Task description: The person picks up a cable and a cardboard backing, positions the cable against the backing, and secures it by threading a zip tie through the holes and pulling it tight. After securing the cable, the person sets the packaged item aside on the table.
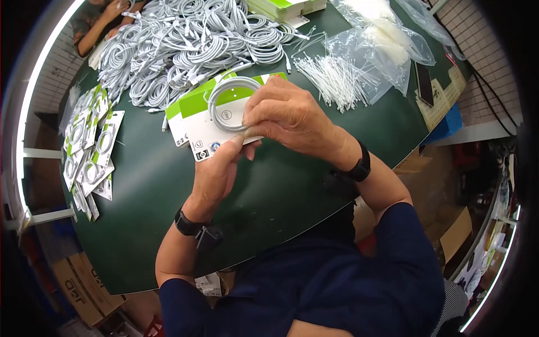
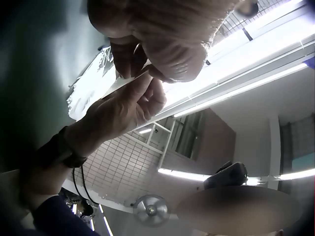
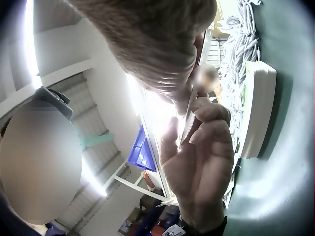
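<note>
I hold a white and green packaging card [image 1: 205, 132] above the green table [image 1: 157, 185], with a coiled white cable [image 1: 224, 100] lying on its face. My left hand [image 1: 238, 147] pinches the card's near edge from below. From the right, my right hand [image 1: 252, 121] curls over the coil and pinches it against the card. In the right wrist view the card's thin edge [image 3: 189, 113] runs between my left hand's fingers [image 3: 209, 147]. The left wrist view shows both hands meeting at the card [image 2: 142, 73].
A stack of identical cards [image 1: 182, 109] lies under my hands. Behind it is a big pile of white cables [image 1: 185, 39], with loose cable ties [image 1: 337, 78] and plastic bags [image 1: 387, 39] at right. Finished carded cables [image 1: 90, 146] lie at left. Another person's hands [image 1: 109, 14] work at the far left.
</note>
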{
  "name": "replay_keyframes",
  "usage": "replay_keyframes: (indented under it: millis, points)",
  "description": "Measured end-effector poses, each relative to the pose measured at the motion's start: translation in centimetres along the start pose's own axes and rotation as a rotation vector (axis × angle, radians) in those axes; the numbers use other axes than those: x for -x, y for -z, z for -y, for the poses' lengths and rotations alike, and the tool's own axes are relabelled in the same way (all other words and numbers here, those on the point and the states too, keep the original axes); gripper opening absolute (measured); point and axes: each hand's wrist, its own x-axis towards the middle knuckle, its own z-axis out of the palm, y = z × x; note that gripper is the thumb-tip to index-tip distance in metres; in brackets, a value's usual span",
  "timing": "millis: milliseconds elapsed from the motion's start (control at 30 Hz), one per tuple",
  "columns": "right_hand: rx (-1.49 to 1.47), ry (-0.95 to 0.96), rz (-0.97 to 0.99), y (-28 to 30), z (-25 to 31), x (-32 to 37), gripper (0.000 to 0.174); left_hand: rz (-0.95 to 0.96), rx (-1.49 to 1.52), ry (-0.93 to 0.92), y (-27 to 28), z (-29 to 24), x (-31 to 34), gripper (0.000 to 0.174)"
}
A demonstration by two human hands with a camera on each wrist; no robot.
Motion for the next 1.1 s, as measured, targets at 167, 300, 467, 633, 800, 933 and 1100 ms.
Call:
replay_keyframes:
  millis: [167, 300, 467, 633, 800, 933, 1100]
  points:
    - [-0.113, -0.091, 0.008, -1.1, -0.3, 0.6, 0.020, -0.120, 0.014, -0.043, -0.9, 0.2, -0.5, 0.037]
    - [-0.147, -0.119, -0.032, -2.1, -0.1, 1.0, 0.020, -0.292, 0.006, -0.032, -1.8, 0.1, -0.9, 0.038]
    - [-0.165, -0.142, -0.032, -3.0, 0.4, 1.4, 0.021, -0.385, -0.040, -0.009, -2.1, -0.5, -1.1, 0.035]
    - [-0.098, -0.092, -0.013, -3.6, 0.8, 1.3, 0.024, -0.403, -0.056, -0.070, -0.7, 0.3, -1.1, 0.031]
    - [-0.040, -0.053, 0.049, -2.6, 1.0, 0.7, 0.027, -0.417, -0.058, -0.068, -0.2, -0.4, -0.8, 0.029]
    - [-0.058, -0.074, 0.079, -2.7, 1.1, 0.7, 0.028, -0.404, -0.082, -0.012, -0.2, -0.7, -0.6, 0.029]
    - [-0.108, -0.178, 0.095, -2.9, 1.5, 0.9, 0.028, -0.369, -0.073, -0.022, 0.1, -0.3, -0.7, 0.030]
